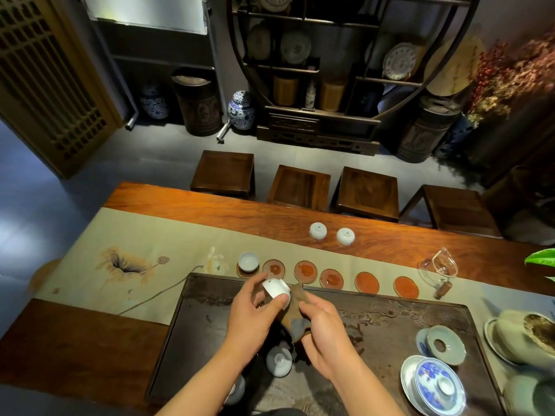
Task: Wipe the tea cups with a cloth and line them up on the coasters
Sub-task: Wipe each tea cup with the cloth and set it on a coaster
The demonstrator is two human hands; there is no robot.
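One upturned cup (279,361) waits on the tray (192,325) below the wrists, likely next for wiping. Above it the left hand (255,313) holds a white cup (277,290) tilted on its side, fingers (280,299) closed narrowly round its wall so the cloth can reach it. The right hand (322,328) pinches the brown cloth (295,313) against the cup. Beyond, one wiped cup (248,261) sits on the leftmost coaster; five coasters (305,271) stand bare. Two more cups (317,230) rest upside down on the far surface (420,247).
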